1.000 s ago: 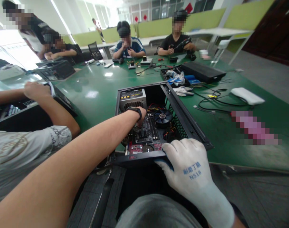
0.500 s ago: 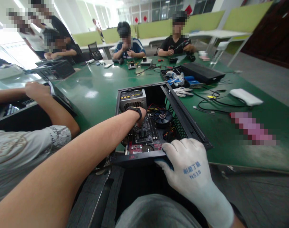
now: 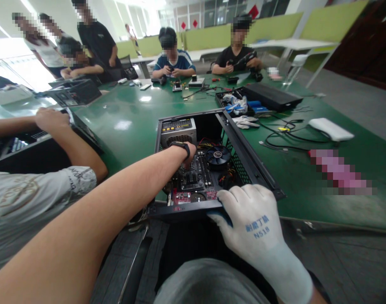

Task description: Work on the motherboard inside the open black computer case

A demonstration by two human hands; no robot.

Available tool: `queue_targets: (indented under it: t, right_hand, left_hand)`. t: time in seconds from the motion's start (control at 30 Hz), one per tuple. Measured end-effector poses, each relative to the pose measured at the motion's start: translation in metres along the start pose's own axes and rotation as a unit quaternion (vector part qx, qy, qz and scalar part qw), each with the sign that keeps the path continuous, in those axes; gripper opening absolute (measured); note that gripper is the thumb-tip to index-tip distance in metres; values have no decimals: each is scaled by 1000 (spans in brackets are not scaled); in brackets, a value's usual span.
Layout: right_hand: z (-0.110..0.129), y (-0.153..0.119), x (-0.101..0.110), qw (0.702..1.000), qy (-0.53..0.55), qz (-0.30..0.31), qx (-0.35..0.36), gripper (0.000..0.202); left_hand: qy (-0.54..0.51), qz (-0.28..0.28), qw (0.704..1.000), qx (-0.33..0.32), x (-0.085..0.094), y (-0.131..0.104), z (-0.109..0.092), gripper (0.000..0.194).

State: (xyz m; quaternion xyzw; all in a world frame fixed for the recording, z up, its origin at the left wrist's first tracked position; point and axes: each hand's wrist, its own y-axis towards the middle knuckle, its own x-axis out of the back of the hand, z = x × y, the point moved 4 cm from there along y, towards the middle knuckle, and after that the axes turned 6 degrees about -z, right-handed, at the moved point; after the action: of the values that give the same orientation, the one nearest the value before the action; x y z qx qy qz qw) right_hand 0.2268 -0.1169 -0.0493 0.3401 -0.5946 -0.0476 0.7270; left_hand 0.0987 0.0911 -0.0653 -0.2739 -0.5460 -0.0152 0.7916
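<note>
Computer case (image 3: 243, 160), open on top, lies flat on the green table (image 3: 132, 122) with its near end hanging a little over the table edge, straight ahead of the person at twelve o'clock. It is a steel box, and with the silver power supply (image 3: 178, 131) at its far left corner it probably weighs enough to need two hands to shift; its walls are stiff, but the folded rims look thin and may be sharp. The circuit board (image 3: 196, 177) and the black fan (image 3: 217, 154) inside are fragile and offer no place to grip. The safe hold seems to be the outer frame, at the near rim or along the side rails.

The long axis of the case runs from six o'clock to twelve, away from the person, with the power-supply end pointing toward the far side of the table and the open face turned up.

The right hand (image 3: 253, 219), in a white glove, rests on the near right corner of the case, its fingers (image 3: 221, 198) curled over the front rim. The left hand (image 3: 189, 153), bare with a black band at the wrist, reaches down into the case onto the board just left of the fan; its fingertips are hidden, so whether they pinch anything cannot be told.

At nine o'clock a neighbour's arm (image 3: 75, 147) lies across another open machine. Black cables (image 3: 288, 137) and a white glove (image 3: 246, 121) lie at two o'clock.
</note>
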Motion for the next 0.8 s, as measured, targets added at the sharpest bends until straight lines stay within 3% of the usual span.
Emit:
queue_targets:
  t: [0.8]
  right_hand:
    - [1,0,0,1000,4,-10,6,27]
  left_hand:
    - [-14,-15,1000,-3,0,0,-1,46]
